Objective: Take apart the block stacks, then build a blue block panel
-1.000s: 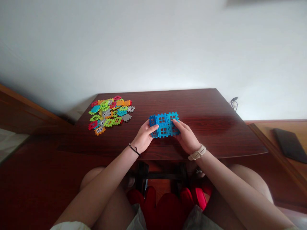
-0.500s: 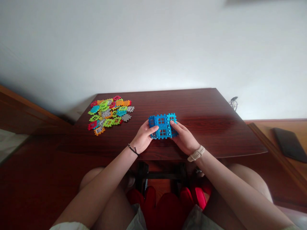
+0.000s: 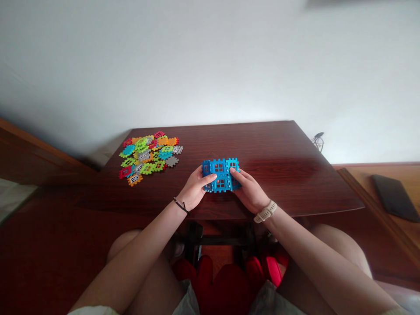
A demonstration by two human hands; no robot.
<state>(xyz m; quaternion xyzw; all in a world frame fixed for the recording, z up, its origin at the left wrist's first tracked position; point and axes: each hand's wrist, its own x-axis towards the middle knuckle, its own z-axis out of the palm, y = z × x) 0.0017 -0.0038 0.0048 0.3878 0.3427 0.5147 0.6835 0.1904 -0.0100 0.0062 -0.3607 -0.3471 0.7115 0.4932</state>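
Between my two hands is a structure of joined blue building tiles [image 3: 220, 183], with window cut-outs and toothed edges. Its side panels angle away from the front face. My left hand [image 3: 196, 186] grips the left side, the thumb lying across the front. On the right side, my right hand [image 3: 246, 187] is closed with its thumb pressed on the upper right tile. Fingers behind the tiles are mostly hidden. The structure is held over the near part of the dark wooden table [image 3: 262, 144].
A pile of loose toothed tiles [image 3: 147, 168] in green, red, orange, grey and blue lies at the table's left. A pale wall rises behind the table. Off to the right are a black cable [image 3: 318, 141] and a dark flat object [image 3: 395, 197] on a wooden surface.
The blue tile structure has tipped slightly and shifted a little down and left in view, both hands keeping their hold. The right thumb has moved slightly left with it.
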